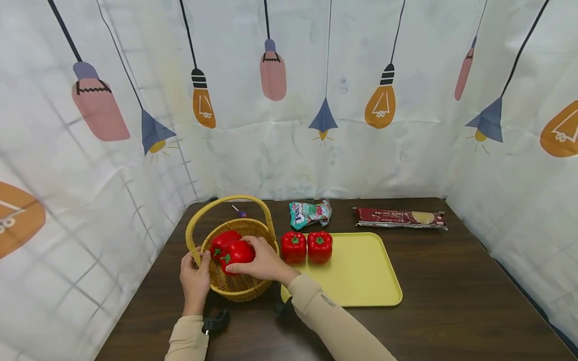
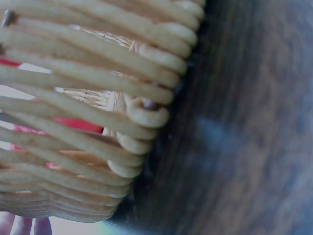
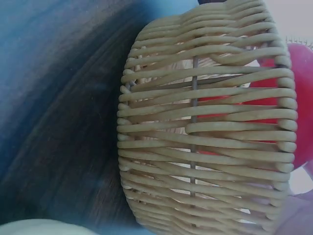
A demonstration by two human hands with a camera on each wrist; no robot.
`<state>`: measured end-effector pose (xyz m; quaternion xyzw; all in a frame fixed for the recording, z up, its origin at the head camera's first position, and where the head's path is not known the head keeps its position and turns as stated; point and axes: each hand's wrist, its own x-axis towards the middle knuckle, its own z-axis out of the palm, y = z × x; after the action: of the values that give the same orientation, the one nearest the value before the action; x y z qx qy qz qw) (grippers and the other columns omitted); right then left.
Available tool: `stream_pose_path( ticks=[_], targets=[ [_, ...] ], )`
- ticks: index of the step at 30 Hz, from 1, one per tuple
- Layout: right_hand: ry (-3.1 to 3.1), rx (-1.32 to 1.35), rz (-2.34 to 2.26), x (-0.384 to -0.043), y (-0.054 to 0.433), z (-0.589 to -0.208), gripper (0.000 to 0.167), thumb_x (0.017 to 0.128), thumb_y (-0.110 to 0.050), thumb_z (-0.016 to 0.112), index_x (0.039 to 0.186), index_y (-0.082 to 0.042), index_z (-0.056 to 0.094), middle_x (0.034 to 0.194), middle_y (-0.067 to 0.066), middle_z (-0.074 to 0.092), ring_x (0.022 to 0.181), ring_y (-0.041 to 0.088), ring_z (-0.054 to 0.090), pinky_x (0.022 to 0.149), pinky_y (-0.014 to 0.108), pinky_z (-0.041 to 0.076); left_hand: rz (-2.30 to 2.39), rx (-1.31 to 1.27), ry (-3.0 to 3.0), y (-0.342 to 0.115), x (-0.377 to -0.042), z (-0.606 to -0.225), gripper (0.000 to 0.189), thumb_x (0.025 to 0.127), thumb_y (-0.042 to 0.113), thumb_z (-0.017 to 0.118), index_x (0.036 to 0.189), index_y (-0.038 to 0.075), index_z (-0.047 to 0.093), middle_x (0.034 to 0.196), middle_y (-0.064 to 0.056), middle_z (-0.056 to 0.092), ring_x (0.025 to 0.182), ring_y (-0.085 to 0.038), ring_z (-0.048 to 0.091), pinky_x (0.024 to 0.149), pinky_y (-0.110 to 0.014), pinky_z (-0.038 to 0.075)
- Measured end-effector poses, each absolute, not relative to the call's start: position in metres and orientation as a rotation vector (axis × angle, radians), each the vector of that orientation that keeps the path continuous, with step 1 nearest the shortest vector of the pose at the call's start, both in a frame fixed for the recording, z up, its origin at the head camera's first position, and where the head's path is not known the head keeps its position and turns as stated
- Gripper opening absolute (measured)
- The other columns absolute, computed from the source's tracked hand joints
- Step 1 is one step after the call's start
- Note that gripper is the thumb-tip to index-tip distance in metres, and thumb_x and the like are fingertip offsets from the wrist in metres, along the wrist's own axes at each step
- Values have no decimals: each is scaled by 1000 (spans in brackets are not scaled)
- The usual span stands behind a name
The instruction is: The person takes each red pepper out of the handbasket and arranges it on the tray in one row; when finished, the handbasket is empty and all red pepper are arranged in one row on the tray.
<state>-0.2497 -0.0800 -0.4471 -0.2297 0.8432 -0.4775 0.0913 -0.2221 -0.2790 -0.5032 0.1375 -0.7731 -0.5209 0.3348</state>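
1. Pepper, red, glossy, inside wicker basket. I see the fingers of my right hand curled round it.
2. Handling, my guess: light, firm, smooth skin, possibly slippery. I'd hold it by the broad sides, clear of the green stem.
3. Left hand: thumb and fingers clamped on the basket at the base of its handle. Weave looks light, stiffish; rim or handle seems the best hold.
4. Basket contents: held pepper, plus second pepper just behind.
5. Yellow tray: two red peppers side by side, far-left corner.
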Motion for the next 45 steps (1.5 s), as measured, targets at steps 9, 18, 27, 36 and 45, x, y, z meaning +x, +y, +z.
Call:
stream_pose_path(
  ticks=[9, 18, 27, 36, 45],
  targets=[
    [2411, -671, -1622, -238, -58, -443, 76, 75, -54, 78, 134, -20, 43, 121, -6, 53, 101, 11, 54, 75, 26, 53, -1362, 366, -2005, -278, -223, -502, 28, 98, 22, 60, 101, -6, 60, 126, -20, 55, 106, -18, 48, 85, -28, 37],
    [2367, -694, -1817, -227, -27, -433, 71, 80, -47, 77, 138, -23, 44, 126, -5, 54, 107, 19, 54, 78, 29, 53, -1375, 359, -2018, -279, -222, -501, 30, 99, 24, 58, 101, -6, 59, 128, -20, 54, 110, -24, 49, 85, -26, 36],
    [2367, -682, -1878, -226, 5, -434, 70, 82, -43, 77, 139, -20, 44, 131, 0, 52, 110, 24, 58, 80, 33, 56, -1376, 371, -2016, -278, -222, -500, 31, 99, 25, 59, 102, -6, 59, 128, -19, 55, 108, -19, 48, 85, -25, 37],
    [2333, -602, -1939, -221, 36, -436, 70, 84, -28, 78, 141, -12, 40, 132, 9, 51, 112, 29, 58, 85, 36, 55, -1402, 385, -2020, -279, -224, -502, 29, 99, 26, 58, 102, -3, 58, 129, -17, 54, 116, -29, 49, 87, -25, 36],
    [2390, -632, -2183, -221, 75, -446, 57, 88, -8, 72, 138, -3, 44, 131, 15, 54, 109, 28, 57, 88, 29, 52, -1408, 365, -2003, -279, -223, -502, 29, 99, 25, 59, 100, -5, 58, 129, -19, 54, 117, -30, 49, 87, -21, 33]
  ],
)
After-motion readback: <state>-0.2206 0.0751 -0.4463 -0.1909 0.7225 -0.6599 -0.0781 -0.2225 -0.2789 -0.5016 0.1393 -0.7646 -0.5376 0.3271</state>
